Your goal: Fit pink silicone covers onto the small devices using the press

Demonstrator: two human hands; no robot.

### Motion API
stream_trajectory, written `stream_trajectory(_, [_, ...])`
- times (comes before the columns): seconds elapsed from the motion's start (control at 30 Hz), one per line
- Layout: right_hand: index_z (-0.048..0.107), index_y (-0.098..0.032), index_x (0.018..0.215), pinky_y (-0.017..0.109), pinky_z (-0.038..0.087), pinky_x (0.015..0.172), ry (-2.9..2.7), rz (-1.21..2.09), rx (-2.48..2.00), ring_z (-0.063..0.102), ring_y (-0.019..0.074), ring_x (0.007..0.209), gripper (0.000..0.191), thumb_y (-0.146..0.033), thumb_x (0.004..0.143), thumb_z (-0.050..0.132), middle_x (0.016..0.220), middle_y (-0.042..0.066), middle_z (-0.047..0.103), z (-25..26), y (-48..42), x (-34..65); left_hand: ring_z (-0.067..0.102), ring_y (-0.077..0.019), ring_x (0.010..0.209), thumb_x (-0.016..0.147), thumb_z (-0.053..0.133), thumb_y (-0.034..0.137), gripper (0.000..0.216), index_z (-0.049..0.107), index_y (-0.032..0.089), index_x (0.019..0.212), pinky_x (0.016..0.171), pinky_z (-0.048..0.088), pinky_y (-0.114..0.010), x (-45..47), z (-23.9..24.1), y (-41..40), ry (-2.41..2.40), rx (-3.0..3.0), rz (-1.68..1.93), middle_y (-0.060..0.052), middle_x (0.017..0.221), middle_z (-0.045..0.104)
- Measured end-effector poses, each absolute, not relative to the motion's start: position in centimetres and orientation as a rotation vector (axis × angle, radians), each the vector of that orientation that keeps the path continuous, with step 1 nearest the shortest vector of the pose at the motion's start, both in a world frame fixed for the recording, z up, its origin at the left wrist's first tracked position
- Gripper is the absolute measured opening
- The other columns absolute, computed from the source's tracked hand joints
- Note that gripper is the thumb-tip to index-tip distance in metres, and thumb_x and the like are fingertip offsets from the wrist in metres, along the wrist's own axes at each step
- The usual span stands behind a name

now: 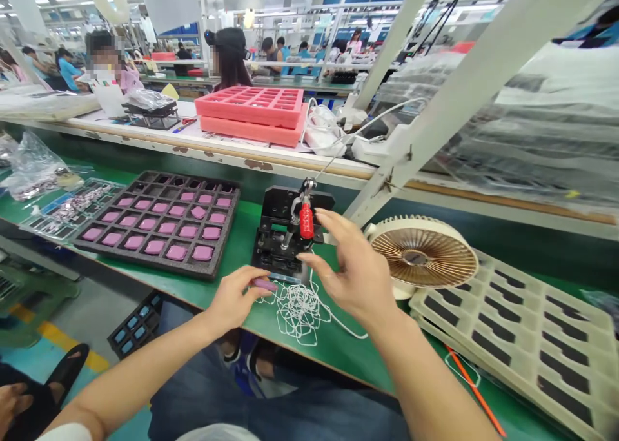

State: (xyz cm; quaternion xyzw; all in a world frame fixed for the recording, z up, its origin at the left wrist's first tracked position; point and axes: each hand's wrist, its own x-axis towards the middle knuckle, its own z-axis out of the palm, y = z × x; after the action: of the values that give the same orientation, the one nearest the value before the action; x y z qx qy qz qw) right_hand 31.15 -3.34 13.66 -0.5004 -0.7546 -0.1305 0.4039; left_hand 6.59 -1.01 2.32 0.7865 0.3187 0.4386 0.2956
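Note:
Between the fingertips of my left hand (236, 299) is a small purple piece (265, 284), held low in front of a black clamping fixture (271, 225). The fixture carries a toggle clamp with a red handle (306, 220), which stands upright. My right hand (355, 260) is beside that handle, thumb and fingers apart, holding nothing that I can see; whether a fingertip touches the handle I cannot tell. Below the fixture lies a tangled heap of thin white rings (300, 309) on the green bench.
Left of the fixture sits a dark foam tray (217, 260) of purple pieces, beside a clear tray of small metal parts (72, 209). A beige fan (420, 254) and cream trays (522, 331) stand right. Pink foam trays (251, 109) rest on the shelf; a slanted white post (435, 131) crosses the right.

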Motion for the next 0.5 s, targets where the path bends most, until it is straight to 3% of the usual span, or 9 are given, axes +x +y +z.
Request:
stream_trajectory(0.07, [0.053, -0.023, 0.151, 0.023, 0.052, 0.064, -2.021, -0.5, -1.146, 0.077, 0.0182, 0.108, 0.046, -0.038, 0.109, 0.067, 0.153, 0.01, 0.064, 13.9, -1.3, 31.0, 0.076, -0.0226, 0.102, 0.102, 0.069, 0.021, 0.015, 0.075, 0.022, 0.116, 0.095, 0.062, -0.036, 8.3, 1.6, 0.1, 0.823, 2.154, 1.078, -0.007, 0.11, 0.079])
stream_trajectory(0.2, [0.064, -0.023, 0.13, 0.021, 0.054, 0.067, -1.972, -0.674, -0.94, 0.08, 0.0141, 0.095, 0.019, -0.024, 0.111, 0.063, 0.131, 0.005, 0.078, 14.5, 1.4, 30.3, 0.075, -0.0278, 0.102, 0.101, 0.069, 0.022, 0.01, 0.078, 0.02, 0.104, 0.098, 0.061, -0.044, 10.7, -0.1, 1.9, 0.803, 2.269, 0.932, -0.009, 0.106, 0.081])
stream_trajectory(0.37, [0.06, -0.021, 0.145, 0.027, 0.061, 0.082, -1.636, -0.541, -1.218, 0.08, 0.0198, 0.099, 0.037, -0.028, 0.109, 0.057, 0.117, 0.006, 0.081, 19.5, 2.1, 30.0, 0.074, -0.0269, 0.108, 0.101, 0.068, 0.021, 0.012, 0.078, 0.022, 0.108, 0.102, 0.059, -0.043, 10.6, -1.1, 2.4, 0.801, 2.271, 0.895, -0.008, 0.111, 0.08])
stream_trajectory(0.5, [0.074, -0.021, 0.105, 0.028, 0.061, 0.076, -1.535, -0.588, -1.27, 0.077, 0.0187, 0.083, 0.02, -0.029, 0.109, 0.057, 0.096, 0.005, 0.08, 17.0, -0.8, 30.2, 0.071, -0.0259, 0.11, 0.104, 0.066, 0.026, 0.017, 0.08, 0.023, 0.112, 0.102, 0.058, -0.042, 8.3, -0.2, 1.7, 0.873, 2.166, 1.019, -0.009, 0.114, 0.077])
